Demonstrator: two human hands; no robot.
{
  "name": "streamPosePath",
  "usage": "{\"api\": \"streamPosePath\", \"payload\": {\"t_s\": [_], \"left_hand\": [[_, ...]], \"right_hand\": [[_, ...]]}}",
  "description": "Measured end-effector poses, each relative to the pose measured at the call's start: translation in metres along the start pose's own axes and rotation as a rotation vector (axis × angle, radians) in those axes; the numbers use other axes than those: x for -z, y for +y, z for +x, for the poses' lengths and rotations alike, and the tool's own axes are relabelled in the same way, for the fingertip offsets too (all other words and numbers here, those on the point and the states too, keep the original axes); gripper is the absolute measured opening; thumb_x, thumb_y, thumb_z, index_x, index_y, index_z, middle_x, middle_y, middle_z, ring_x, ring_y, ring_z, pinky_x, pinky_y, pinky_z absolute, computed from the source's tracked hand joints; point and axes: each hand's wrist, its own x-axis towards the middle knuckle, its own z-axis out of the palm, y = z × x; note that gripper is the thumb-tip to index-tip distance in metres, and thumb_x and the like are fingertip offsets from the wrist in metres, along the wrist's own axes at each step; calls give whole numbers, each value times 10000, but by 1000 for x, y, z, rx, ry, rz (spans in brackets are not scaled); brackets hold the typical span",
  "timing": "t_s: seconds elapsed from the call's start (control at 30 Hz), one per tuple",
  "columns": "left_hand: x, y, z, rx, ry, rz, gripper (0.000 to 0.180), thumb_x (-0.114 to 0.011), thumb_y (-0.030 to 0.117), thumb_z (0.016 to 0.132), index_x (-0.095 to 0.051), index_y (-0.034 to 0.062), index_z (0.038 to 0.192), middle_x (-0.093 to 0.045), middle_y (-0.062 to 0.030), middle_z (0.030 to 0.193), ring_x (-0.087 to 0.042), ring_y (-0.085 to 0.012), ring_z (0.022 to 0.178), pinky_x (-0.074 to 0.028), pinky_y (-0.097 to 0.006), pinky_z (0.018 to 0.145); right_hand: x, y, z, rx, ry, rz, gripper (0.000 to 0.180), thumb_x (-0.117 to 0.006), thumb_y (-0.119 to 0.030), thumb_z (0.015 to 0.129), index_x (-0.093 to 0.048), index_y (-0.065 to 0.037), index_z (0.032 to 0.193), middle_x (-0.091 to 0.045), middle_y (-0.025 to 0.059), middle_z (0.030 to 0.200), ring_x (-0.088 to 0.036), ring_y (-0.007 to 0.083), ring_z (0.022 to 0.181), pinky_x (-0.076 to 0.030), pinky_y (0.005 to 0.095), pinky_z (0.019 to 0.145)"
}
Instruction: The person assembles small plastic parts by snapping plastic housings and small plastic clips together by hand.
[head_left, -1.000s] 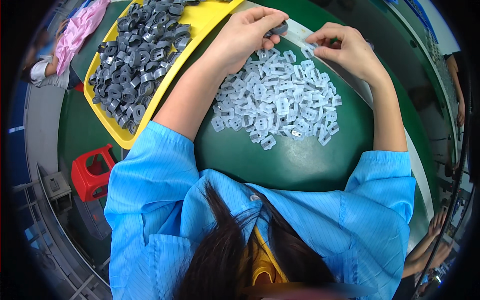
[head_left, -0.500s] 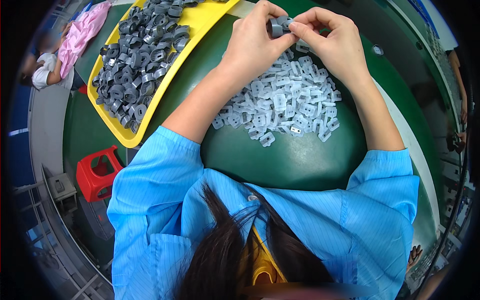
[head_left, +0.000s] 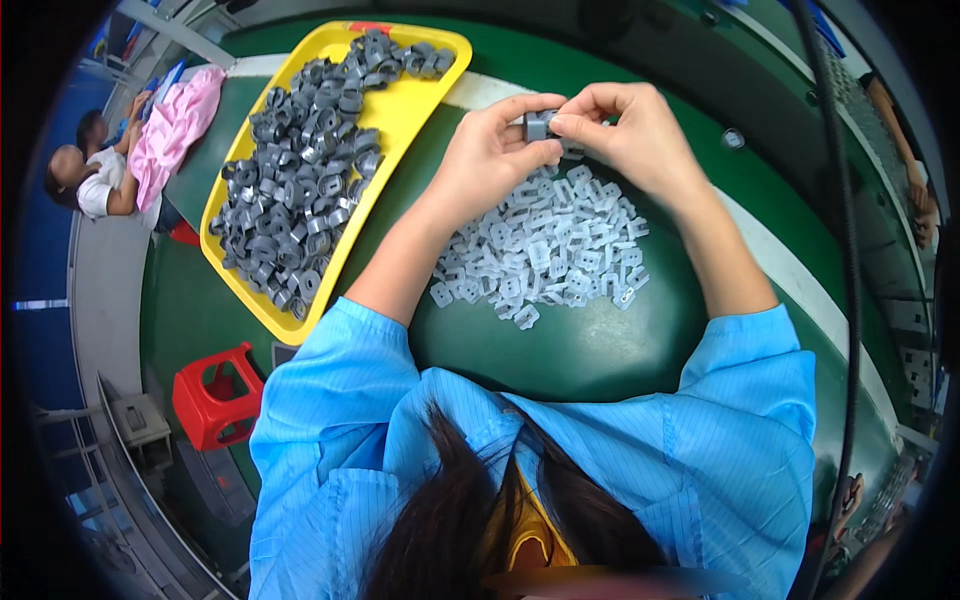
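**A:** Looks like the fitting step. Left hand point(head_left: 490, 160) pinching a small dark grey plastic block point(head_left: 538, 124) between thumb and fingers, right hand point(head_left: 630, 135) closed on the same block from the other side, fingertips pressed to its right face. Held up in the air above the far edge of the pile of small pale translucent plastic clips point(head_left: 545, 250), not touching it. Can't tell whether a clip is already between the right fingertips, too small and hidden.

**B:** Agreed, mid-assembly, 2 hands on 1 piece. Plenty more dark grey moulded plastic parts point(head_left: 305, 190) heaped in the flat yellow plastic tray point(head_left: 415, 100) off to the left, well apart from the hands. Pale clips spread loose on the green worktop point(head_left: 560, 350), right under the wrists.

**A:** Next move probably needs a firm squeeze with the block kept square, so nothing goes in crooked. Then somewhere to drop the finished piece; no separate spot for done ones visible.

**B:** Yep, guessing only. Also a red plastic stool point(head_left: 215, 395) down on the floor at lower left, nowhere near the action.
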Motion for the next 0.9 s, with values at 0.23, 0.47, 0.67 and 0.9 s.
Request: {"api": "streamPosePath", "payload": {"t_s": [0.23,0.47,0.67,0.9], "left_hand": [[-7,16,-4,19,-15,-165,452,-632,-67,813,-515,-22,1248,-625,-123,1053,-642,-180,933,-528,-296,859],[-3,12,-11,-149,-50,-240,425,-645,-64,804,-533,-27,1212,-630,-124,1047,-646,-170,933,-539,-279,832],[2,13,-11,-228,-62,-307,382,-656,-81,782,-580,-23,1151,-625,-88,1050,-619,-149,957,-519,-275,852],[-14,-3,-17,-398,-105,-166,388,-669,-90,742,-635,17,1113,-535,-62,1054,-573,-145,960,-502,-245,820]], "right_hand": [[-10,-1,-18,-172,143,467,115,-675,-130,857,-658,-16,861,-634,14,751,-513,35,627,-374,176,517],[-11,-31,-34,-113,206,182,172,-710,-165,808,-693,-4,868,-682,38,753,-603,89,694,-472,246,649],[-25,-49,-40,0,468,-57,177,-713,-104,793,-677,-11,939,-665,43,830,-594,85,731,-483,253,638],[-25,-42,-64,-263,338,386,124,-665,-69,831,-647,17,919,-655,49,840,-611,90,705,-482,211,599]]}}
